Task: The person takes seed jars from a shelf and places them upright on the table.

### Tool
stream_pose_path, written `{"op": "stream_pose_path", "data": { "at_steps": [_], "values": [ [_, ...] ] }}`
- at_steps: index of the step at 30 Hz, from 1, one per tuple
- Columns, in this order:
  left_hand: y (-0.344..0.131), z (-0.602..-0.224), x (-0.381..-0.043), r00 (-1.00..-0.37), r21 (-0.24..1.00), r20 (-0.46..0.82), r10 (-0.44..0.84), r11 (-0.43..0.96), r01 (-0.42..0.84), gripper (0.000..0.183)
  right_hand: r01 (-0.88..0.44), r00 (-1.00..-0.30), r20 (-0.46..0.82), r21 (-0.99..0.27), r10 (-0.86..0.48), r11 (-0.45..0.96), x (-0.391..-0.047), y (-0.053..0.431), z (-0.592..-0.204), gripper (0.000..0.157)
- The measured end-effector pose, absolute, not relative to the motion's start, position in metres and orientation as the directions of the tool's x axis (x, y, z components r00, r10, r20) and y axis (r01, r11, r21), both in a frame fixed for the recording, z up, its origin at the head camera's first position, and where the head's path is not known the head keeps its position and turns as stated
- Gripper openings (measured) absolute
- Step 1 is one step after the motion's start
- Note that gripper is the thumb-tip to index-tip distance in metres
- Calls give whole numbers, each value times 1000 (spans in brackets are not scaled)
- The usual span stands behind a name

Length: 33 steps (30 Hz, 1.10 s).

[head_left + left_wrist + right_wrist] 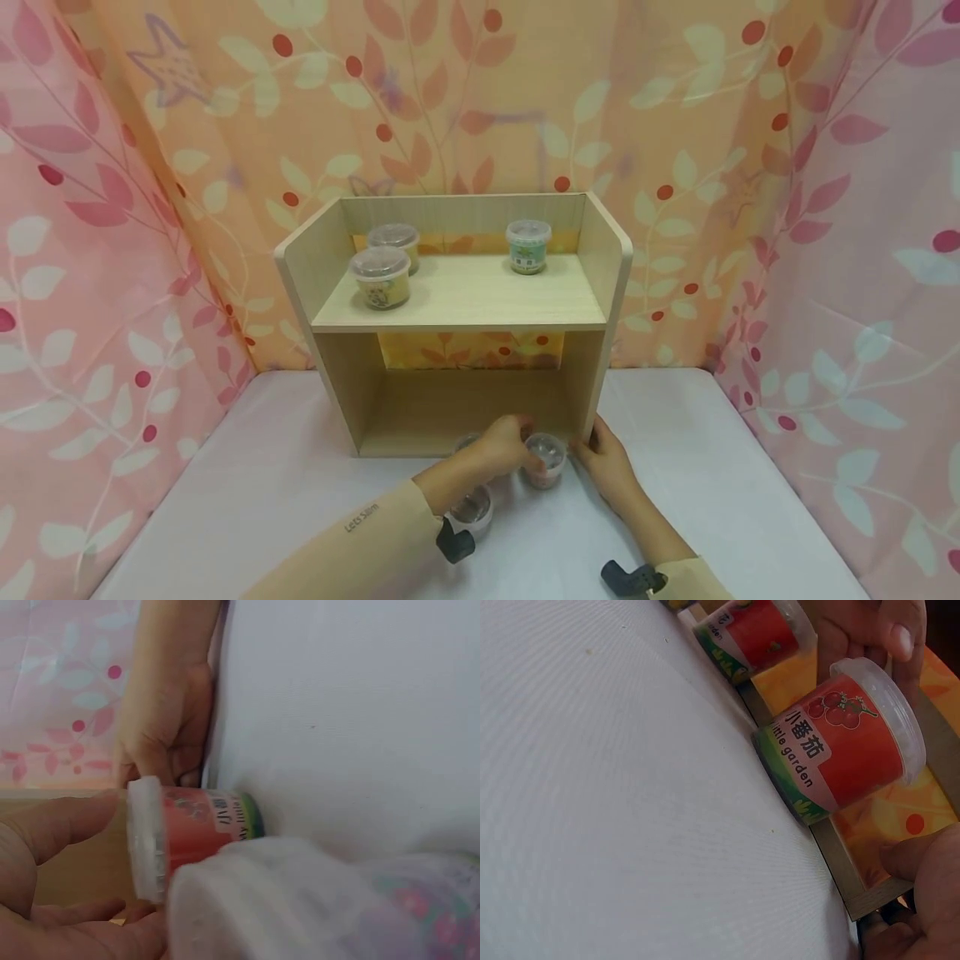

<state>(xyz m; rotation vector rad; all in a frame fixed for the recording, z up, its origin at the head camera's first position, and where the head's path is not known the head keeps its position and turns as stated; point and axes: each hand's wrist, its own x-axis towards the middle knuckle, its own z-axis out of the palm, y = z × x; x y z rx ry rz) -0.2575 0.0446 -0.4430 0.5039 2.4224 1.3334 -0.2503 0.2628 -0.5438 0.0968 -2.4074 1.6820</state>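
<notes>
A small clear-lidded tub (551, 452) with a red tomato label stands upright on the white tabletop, before the right front corner of a pale wooden shelf unit (457, 327). My left hand (504, 446) is beside its lid, with thumb and fingers spread apart in the left wrist view. My right hand (606, 468) grips the lower front edge of the shelf's right side panel, thumb on one side and fingers on the other. A second red-labelled tub (761, 634) is partly hidden by my left arm in the head view. Another lidded tub (474, 510) stands nearer, under my left forearm.
On the upper shelf are two yellow-labelled tubs at the left, a front one (381, 279) and a rear one (405, 237), and a green-labelled tub (528, 247) at the right. Floral curtains (465, 100) hang behind and at both sides of the white table (247, 492).
</notes>
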Motion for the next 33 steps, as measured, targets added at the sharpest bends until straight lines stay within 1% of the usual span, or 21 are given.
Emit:
{"op": "stream_pose_path", "data": {
  "at_steps": [6,11,13,16,20,24,26,29,33],
  "values": [
    [32,-425,-256,-885,884,-7,465,417,212,65,-160,-980,191,-925,58,346,-250,261,-545,69],
    [17,-396,-248,-876,893,66,478,363,265,59,-148,-981,182,-925,66,350,-251,261,-546,70],
    [12,-380,-244,-872,894,75,483,356,274,58,-147,-981,180,-926,65,348,-251,261,-546,71],
    [6,-355,-238,-868,911,64,493,327,253,54,-152,-980,186,-924,65,350,-251,262,-545,70],
    [6,-316,-228,-846,936,76,527,254,242,47,-154,-979,189,-925,69,347,-250,262,-542,68],
    [7,-277,-220,-810,940,135,570,184,286,47,-155,-980,189,-922,64,355,-250,262,-542,69],
    [7,-261,-220,-803,937,166,573,161,309,48,-151,-981,186,-920,64,362,-252,263,-545,70],
    [6,-239,-224,-816,918,207,540,182,353,48,-155,-980,189,-918,60,365,-252,264,-548,71],
    [4,-214,-235,-852,901,238,467,222,373,46,-176,-977,209,-914,51,366,-251,265,-547,71]
  ]
}}
